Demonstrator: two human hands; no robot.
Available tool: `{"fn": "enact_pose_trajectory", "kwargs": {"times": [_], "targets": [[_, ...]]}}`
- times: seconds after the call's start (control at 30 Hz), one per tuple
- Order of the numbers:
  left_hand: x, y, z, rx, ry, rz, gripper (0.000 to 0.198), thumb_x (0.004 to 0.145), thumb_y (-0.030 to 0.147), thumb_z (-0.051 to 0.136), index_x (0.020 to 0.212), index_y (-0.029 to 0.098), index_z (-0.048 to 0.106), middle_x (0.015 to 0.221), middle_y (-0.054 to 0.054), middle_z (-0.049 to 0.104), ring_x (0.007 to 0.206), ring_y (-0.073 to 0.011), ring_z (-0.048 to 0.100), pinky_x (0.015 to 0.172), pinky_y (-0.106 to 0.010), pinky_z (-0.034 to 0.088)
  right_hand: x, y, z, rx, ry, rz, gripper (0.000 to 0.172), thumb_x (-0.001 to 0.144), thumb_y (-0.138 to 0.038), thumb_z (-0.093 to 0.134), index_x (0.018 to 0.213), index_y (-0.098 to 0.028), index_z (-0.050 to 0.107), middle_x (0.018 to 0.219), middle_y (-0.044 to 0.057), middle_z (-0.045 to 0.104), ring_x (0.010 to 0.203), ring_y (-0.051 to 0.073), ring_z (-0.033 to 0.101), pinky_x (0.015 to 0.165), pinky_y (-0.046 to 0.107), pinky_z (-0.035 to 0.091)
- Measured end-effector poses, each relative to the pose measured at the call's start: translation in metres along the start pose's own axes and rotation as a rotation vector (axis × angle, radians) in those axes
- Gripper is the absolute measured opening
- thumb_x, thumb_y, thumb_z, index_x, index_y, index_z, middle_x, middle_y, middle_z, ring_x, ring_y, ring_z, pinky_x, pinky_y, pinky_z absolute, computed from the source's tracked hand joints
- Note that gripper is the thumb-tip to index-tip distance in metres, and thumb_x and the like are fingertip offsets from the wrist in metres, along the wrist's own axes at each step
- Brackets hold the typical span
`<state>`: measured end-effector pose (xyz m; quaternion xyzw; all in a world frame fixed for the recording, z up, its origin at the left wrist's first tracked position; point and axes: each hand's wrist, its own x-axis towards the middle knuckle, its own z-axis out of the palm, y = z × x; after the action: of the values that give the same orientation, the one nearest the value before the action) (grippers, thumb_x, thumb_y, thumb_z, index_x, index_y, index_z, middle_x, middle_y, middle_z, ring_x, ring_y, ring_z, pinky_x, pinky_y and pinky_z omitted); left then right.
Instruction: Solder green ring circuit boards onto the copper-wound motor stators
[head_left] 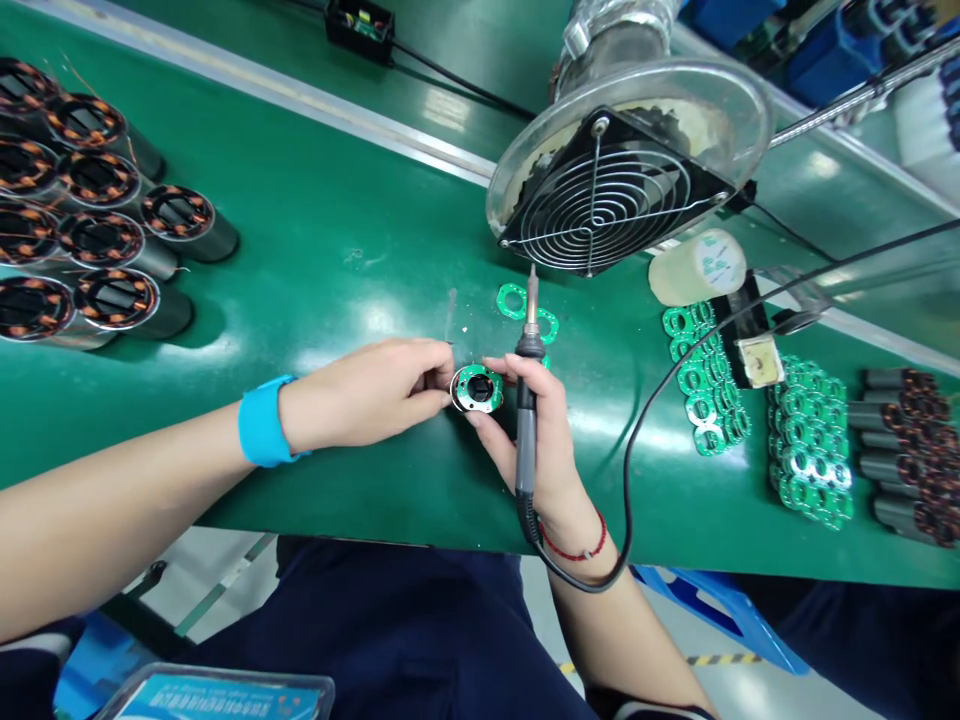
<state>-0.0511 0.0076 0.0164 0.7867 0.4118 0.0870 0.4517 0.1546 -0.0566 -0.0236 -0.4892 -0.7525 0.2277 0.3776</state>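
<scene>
My left hand [375, 392], with a blue wristband, is closed in a pinch at the left rim of a motor stator [454, 392]; what its fingertips hold is hidden. A green ring-shaped circuit board [471, 374] lies on the stator's top. My right hand [551, 430] holds a soldering iron [527, 415], tip pointing away from me, between its fingers. The thumb and a fingertip of that same hand also touch the stator's right side. Loose ring boards [512, 300] lie just beyond, partly behind the iron.
A fan with a wire guard [596, 215] overhangs the bench. Several stators [180, 222] stand at left, more [900, 455] at right. Stacked circuit boards [810, 440] and a pale roll [694, 268] sit on the right. The iron's black cable [634, 450] loops past my right forearm.
</scene>
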Motion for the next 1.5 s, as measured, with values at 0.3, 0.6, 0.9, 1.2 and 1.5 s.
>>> {"fn": "enact_pose_trajectory", "kwargs": {"times": [0.3,0.6,0.9,1.2,1.5], "targets": [[0.002,0.001,0.005,-0.097,0.225,0.127,0.015,0.088,0.022,0.05,0.078,0.018,0.061,0.077,0.0,0.059,0.065,-0.0116,0.051,0.061,-0.024,0.04,0.004,-0.005,0.002,-0.059,-0.005,-0.111,0.057,0.092,-0.025,0.065,0.144,-0.031,0.041,0.127,0.008,0.069,0.115,0.027,0.067,0.095,0.047,0.057],[0.008,0.002,0.0,-0.445,0.092,-0.174,0.012,0.078,0.029,0.059,0.074,0.018,0.062,0.061,0.002,0.06,0.057,-0.0109,0.053,0.055,-0.022,0.042,0.008,-0.017,-0.001,-0.195,0.013,-0.225,0.046,0.092,-0.013,0.057,0.134,-0.03,0.051,0.103,0.003,0.08,0.112,0.023,0.07,0.094,0.041,0.049],[0.007,0.004,0.0,-0.363,0.148,-0.194,0.008,0.075,0.016,0.056,0.067,0.018,0.058,0.054,0.006,0.051,0.051,-0.0089,0.044,0.049,-0.022,0.035,-0.008,-0.011,-0.005,0.096,0.333,-0.114,0.03,0.1,-0.037,0.051,0.127,-0.027,0.062,0.076,0.0,0.074,0.06,0.018,0.069,0.061,0.037,0.056],[0.008,0.006,0.003,-0.403,0.175,-0.245,0.011,0.078,0.012,0.056,0.068,0.017,0.058,0.054,0.007,0.051,0.05,-0.007,0.044,0.048,-0.02,0.034,-0.009,-0.012,-0.007,0.169,0.353,-0.181,0.025,0.099,-0.038,0.048,0.105,-0.025,0.068,0.059,-0.003,0.058,0.044,0.015,0.053,0.046,0.031,0.043],[0.006,0.007,0.004,-0.368,0.194,-0.23,0.01,0.078,0.013,0.055,0.069,0.018,0.057,0.053,0.008,0.048,0.049,-0.0072,0.041,0.047,-0.021,0.032,-0.008,-0.011,-0.006,0.134,0.278,-0.101,0.035,0.101,-0.03,0.047,0.136,-0.03,0.054,0.083,0.001,0.075,0.066,0.02,0.073,0.067,0.04,0.06]]}}
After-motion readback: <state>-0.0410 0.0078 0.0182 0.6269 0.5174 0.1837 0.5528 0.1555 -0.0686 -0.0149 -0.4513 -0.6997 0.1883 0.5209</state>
